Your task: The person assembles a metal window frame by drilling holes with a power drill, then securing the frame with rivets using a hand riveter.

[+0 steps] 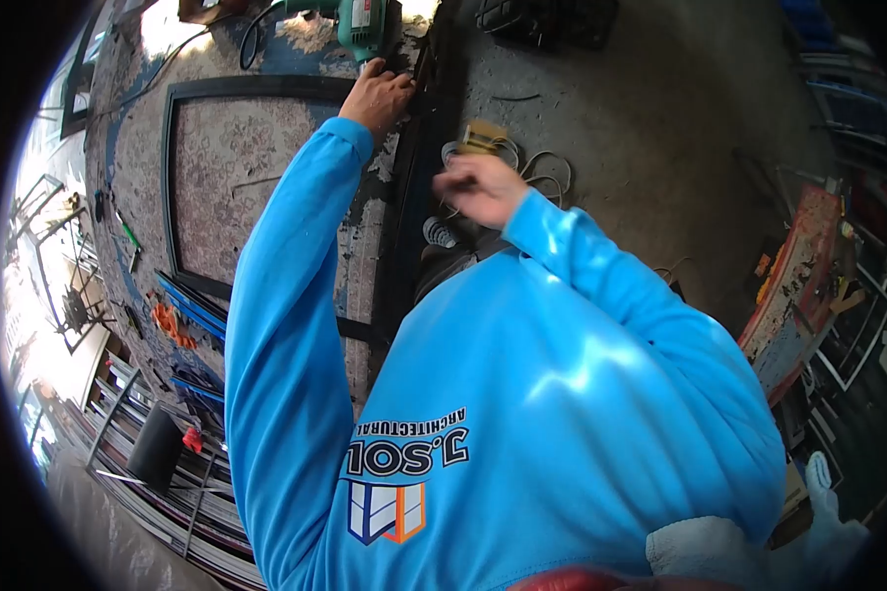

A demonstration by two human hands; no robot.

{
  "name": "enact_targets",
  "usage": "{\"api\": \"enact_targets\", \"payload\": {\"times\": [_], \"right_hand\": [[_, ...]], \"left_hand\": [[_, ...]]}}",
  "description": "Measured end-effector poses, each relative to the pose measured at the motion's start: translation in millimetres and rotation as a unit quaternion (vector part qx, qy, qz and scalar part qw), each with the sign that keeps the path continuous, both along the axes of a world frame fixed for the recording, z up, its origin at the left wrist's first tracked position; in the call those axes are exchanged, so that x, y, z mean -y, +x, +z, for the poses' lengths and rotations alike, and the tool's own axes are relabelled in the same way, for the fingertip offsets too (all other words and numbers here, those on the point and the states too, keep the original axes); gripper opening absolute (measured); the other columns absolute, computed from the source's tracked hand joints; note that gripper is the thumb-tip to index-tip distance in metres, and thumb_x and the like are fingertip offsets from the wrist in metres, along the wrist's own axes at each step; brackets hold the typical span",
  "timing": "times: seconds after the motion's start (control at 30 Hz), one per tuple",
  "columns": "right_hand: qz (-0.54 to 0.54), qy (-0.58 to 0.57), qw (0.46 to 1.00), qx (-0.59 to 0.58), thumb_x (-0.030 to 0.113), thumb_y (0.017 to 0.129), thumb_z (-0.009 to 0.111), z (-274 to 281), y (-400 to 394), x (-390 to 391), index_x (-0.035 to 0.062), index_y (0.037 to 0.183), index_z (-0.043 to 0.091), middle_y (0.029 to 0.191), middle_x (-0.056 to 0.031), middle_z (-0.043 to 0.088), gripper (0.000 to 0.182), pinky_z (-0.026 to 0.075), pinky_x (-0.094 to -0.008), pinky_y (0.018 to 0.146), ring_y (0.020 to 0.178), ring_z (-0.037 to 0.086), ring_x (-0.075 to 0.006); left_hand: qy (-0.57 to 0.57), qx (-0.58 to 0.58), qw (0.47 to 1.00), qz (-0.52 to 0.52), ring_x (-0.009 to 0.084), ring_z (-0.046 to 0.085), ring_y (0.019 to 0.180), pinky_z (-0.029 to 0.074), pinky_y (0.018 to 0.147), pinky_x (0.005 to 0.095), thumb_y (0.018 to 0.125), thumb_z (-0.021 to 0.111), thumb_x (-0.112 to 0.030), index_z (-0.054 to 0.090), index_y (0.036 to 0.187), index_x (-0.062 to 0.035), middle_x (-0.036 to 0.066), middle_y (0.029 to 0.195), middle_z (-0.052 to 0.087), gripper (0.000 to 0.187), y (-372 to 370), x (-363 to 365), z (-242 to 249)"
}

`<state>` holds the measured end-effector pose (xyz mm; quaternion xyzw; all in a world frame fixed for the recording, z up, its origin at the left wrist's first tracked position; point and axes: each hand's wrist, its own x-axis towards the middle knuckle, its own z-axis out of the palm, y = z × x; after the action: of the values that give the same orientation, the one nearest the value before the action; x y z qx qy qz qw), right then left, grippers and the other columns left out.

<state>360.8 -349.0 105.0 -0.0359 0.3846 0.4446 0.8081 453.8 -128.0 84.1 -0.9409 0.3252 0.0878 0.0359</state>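
Note:
My left hand [376,96] rests at the top right corner of a dark rectangular frame [172,177] lying on the worktable. Its fingers are bent and closed right by the front end of a green power drill [362,28]; whatever they grip is hidden. Off the table's edge, my right hand [483,189] is in the air, smeared by motion, so its fingers cannot be made out. Just beyond it, a yellowish box-like thing [484,136] appears with pale looped cord [550,172] around it.
A patterned, worn covering [237,148] lies on the worktable. Orange cloth-like material [171,323] and blue strips [195,307] are at its near left. Long metal profiles [207,492] fill a rack at lower left. A worn reddish bench [796,276] stands right. A black case [522,22] sits on the floor.

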Motion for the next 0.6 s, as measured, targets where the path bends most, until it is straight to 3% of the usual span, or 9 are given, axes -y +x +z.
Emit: {"api": "enact_targets", "payload": {"times": [0.07, 0.13, 0.2, 0.23, 0.4, 0.5, 0.53, 0.57, 0.6], "right_hand": [[0.059, 0.057, 0.994, 0.066, 0.003, 0.098, 0.043, 33, 9, -27, 0.0065, 0.093, 0.042, 0.062, 0.0017, 0.045, 0.006, 0.053, -0.0423, 0.087, 0.058, 0.051, -0.0137], [0.049, -0.059, 0.996, 0.046, 0.003, 0.1, 0.043, 39, 10, -19, 0.0039, 0.085, 0.044, 0.064, 0.0027, 0.043, 0.015, 0.051, -0.036, 0.08, 0.058, 0.048, -0.0109], [0.005, -0.024, 1.0, 0.015, -0.001, 0.097, 0.044, 30, -9, 27, 0.0008, 0.098, 0.044, 0.064, 0.0022, 0.046, 0.001, 0.05, -0.0311, 0.074, 0.056, 0.047, -0.0088], [0.007, -0.078, 0.997, 0.004, 0.002, 0.097, 0.043, 33, -15, 49, 0.0035, 0.095, 0.044, 0.062, 0.0033, 0.043, 0.003, 0.052, -0.0395, 0.082, 0.055, 0.047, -0.0099], [0.093, -0.244, 0.962, 0.083, -0.001, 0.095, 0.046, 19, -79, 128, 0.0012, 0.099, 0.045, 0.063, 0.0028, 0.042, 0.004, 0.048, -0.0268, 0.064, 0.055, 0.045, -0.0067], [0.067, -0.195, 0.977, 0.047, -0.001, 0.095, 0.046, 18, -154, 133, -0.0016, 0.094, 0.047, 0.067, -0.0029, 0.048, 0.002, 0.052, -0.0307, 0.07, 0.062, 0.051, -0.0126], [0.018, -0.29, 0.957, 0.012, -0.001, 0.095, 0.046, 34, -182, 113, -0.0031, 0.091, 0.048, 0.07, -0.0067, 0.05, 0.005, 0.054, -0.0331, 0.074, 0.067, 0.054, -0.0173], [-0.034, -0.38, 0.924, -0.021, -0.001, 0.095, 0.045, 45, -203, 100, -0.0047, 0.089, 0.049, 0.074, -0.0105, 0.053, 0.009, 0.056, -0.0355, 0.078, 0.072, 0.057, -0.022], [-0.062, -0.323, 0.942, -0.07, -0.003, 0.095, 0.043, 37, -225, 104, -0.0072, 0.085, 0.05, 0.081, -0.0162, 0.056, 0.012, 0.057, -0.0401, 0.083, 0.08, 0.058, -0.0295]], "left_hand": [[0.012, 0.012, 1.0, 0.01, 0.0193, 0.062, 0.106, 0.03, 0.112, 0.0438, 0.082, 0.069, -0.026, 0.063, 0.12, -0.0136, 0.002, 0.108, 0.063, 0.04, -1, 1, 3], [0.067, -0.001, 0.998, 0.02, 0.0209, 0.058, 0.114, 0.029, 0.113, 0.0454, 0.082, 0.07, -0.026, 0.059, 0.128, -0.0148, 0.003, 0.118, 0.062, 0.048, -9, 3, 1], [-0.062, 0.148, 0.985, 0.065, 0.0225, 0.052, 0.124, 0.026, 0.115, 0.0441, 0.079, 0.075, -0.028, 0.053, 0.136, -0.0165, 0.003, 0.132, 0.056, 0.062, -44, 1, 3], [-0.152, 0.135, 0.971, 0.121, 0.0247, 0.049, 0.127, 0.03, 0.111, 0.0443, 0.079, 0.076, -0.026, 0.052, 0.138, -0.0178, 0.005, 0.137, 0.053, 0.064, -66, -2, 15], [-0.284, 0.165, 0.888, 0.322, 0.0329, 0.055, 0.118, 0.04, 0.1, 0.0446, 0.078, 0.078, -0.029, 0.057, 0.128, -0.0127, 0.011, 0.125, 0.06, 0.056, -238, -110, 17], [-0.206, 0.186, 0.846, 0.455, 0.0334, 0.051, 0.123, 0.036, 0.105, 0.0499, 0.081, 0.073, -0.046, 0.052, 0.133, -0.0104, 0.012, 0.132, 0.056, 0.066, -381, -168, -26], [-0.144, 0.237, 0.831, 0.482, 0.0333, 0.049, 0.126, 0.033, 0.107, 0.0518, 0.082, 0.069, -0.054, 0.05, 0.135, -0.01, 0.013, 0.134, 0.054, 0.071, -410, -171, -45], [-0.132, 0.191, 0.829, 0.509, 0.031, 0.04, 0.136, 0.023, 0.114, 0.0524, 0.083, 0.058, -0.067, 0.044, 0.141, -0.0108, 0.013, 0.144, 0.047, 0.082, -428, -164, -65], [-0.11, 0.187, 0.83, 0.514, 0.0279, 0.032, 0.142, 0.014, 0.119, 0.0488, 0.086, 0.05, -0.071, 0.04, 0.146, -0.0123, 0.012, 0.15, 0.041, 0.085, -441, -153, -73]]}}
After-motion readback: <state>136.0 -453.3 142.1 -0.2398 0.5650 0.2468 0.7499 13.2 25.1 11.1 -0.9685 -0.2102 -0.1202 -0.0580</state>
